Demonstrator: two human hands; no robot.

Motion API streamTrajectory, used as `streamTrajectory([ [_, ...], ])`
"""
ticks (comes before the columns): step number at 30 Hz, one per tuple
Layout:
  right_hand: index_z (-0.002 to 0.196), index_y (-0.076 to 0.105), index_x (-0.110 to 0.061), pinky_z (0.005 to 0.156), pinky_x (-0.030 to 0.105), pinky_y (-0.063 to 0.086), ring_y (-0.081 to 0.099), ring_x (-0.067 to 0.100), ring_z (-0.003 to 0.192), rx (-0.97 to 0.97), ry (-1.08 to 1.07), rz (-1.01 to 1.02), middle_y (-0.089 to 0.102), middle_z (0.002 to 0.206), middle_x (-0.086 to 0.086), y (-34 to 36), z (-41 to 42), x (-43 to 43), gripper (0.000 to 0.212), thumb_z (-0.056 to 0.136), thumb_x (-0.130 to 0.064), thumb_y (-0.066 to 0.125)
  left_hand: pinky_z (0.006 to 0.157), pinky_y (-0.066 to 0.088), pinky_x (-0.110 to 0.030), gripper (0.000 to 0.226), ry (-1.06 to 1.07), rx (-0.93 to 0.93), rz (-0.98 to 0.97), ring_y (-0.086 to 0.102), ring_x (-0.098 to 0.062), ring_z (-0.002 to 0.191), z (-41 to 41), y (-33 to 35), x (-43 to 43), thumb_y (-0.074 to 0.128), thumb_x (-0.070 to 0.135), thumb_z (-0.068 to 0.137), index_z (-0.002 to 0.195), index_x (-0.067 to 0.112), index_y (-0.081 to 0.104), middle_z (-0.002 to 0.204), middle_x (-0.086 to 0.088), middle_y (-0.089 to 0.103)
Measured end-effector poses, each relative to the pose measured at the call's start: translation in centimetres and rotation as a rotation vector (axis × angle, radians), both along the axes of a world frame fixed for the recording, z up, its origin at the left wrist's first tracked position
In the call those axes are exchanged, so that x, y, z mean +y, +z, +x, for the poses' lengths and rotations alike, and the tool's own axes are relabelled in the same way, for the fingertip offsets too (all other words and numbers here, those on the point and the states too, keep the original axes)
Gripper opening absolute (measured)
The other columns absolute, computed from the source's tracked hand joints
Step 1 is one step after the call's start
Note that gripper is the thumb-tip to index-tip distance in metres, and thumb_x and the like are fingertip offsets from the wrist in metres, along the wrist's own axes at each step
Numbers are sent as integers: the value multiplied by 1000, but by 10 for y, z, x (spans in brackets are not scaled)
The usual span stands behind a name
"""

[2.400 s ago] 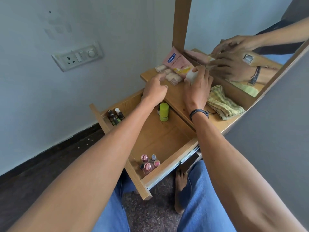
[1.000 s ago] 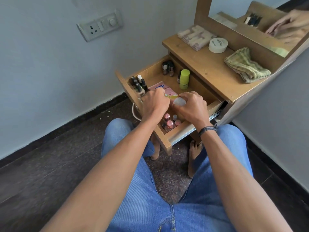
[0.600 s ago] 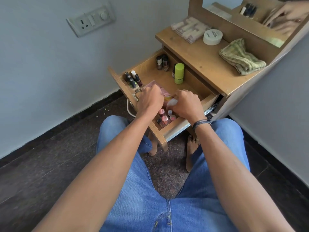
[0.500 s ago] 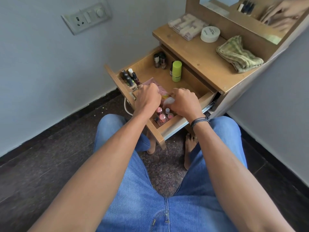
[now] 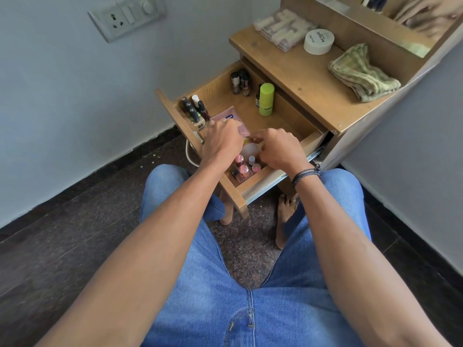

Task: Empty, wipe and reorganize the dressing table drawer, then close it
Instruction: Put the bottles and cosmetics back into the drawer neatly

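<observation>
Pink packet and white ball, earlier on the table, now sit mid-frame in the drawer; left grip pinches the packet, right grip curls round the ball.

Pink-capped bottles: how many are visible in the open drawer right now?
3 pink-capped bottles, clustered in the drawer's near corner: one by the left hand, one below it, one by the right hand. A pale-capped bottle stands among them; the hands may hide more.

We take this for a room in a home: a wooden dressing table with a mirror, its drawer stocked with nail polish bottles (bare feet on the dark floor), a wall socket nearby.
</observation>
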State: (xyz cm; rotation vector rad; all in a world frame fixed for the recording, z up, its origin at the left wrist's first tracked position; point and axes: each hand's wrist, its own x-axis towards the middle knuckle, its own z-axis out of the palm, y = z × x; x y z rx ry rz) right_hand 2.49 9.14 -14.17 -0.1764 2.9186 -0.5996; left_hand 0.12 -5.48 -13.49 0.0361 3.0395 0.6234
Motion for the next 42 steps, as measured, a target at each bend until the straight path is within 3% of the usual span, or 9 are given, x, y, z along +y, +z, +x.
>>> streamTrajectory([
  [3, 135, 60, -36, 84, 42, 57, 69, 29, 103, -2, -8, 12, 71, 120, 1, 0, 0, -1, 54, 85, -16, 57, 93, 42, -39, 42, -82, -8, -30, 42, -30, 129, -1, -1, -1, 51, 7, 98, 134, 25, 63, 144, -9, 51],
  [5, 136, 59, -37, 85, 42, 56, 68, 31, 105, 4, -16, 20, 71, 121, 2, 0, 1, -2, 56, 85, -15, 55, 102, 40, -43, 40, -96, -28, -36, 40, -31, 133, -2, -1, -1, 51, 9, 99, 133, 26, 64, 145, -9, 49],
  [17, 136, 60, -33, 89, 43, 56, 66, 32, 106, 0, -22, 57, 71, 120, 3, -3, -1, -1, 47, 91, -21, 57, 94, 42, -39, 31, -56, -40, -4, 41, -31, 132, -2, 0, 0, 58, 25, 99, 129, 23, 68, 141, -13, 52],
  [25, 133, 63, -34, 84, 44, 58, 69, 31, 101, 51, -14, 13, 73, 114, 0, -2, 2, 0, 46, 89, -22, 61, 98, 44, -41, 38, -62, -55, -25, 40, -29, 133, -2, 0, 0, 56, 17, 97, 134, 22, 64, 144, -12, 50],
  [31, 132, 64, -30, 82, 46, 59, 69, 30, 98, 69, -31, -19, 73, 111, 0, -2, 3, -2, 49, 86, -12, 63, 98, 44, -42, 40, -39, -64, 0, 39, -29, 134, -3, 2, 0, 57, 15, 97, 136, 20, 61, 144, -12, 50],
  [37, 130, 64, -27, 81, 47, 59, 68, 28, 98, 63, -67, -66, 72, 108, -4, -3, 5, -2, 55, 82, -1, 57, 97, 43, -42, 33, -30, -48, 48, 40, -26, 133, 1, 3, -1, 57, 14, 98, 129, 21, 65, 141, -9, 52],
  [42, 120, 69, -25, 86, 43, 55, 67, 34, 102, 98, -154, -177, 74, 109, 2, -2, 8, -3, 47, 82, -6, 48, 96, 42, -41, 31, -38, -42, 46, 40, -25, 132, 2, 1, -6, 56, 15, 98, 126, 24, 66, 137, -6, 52],
])
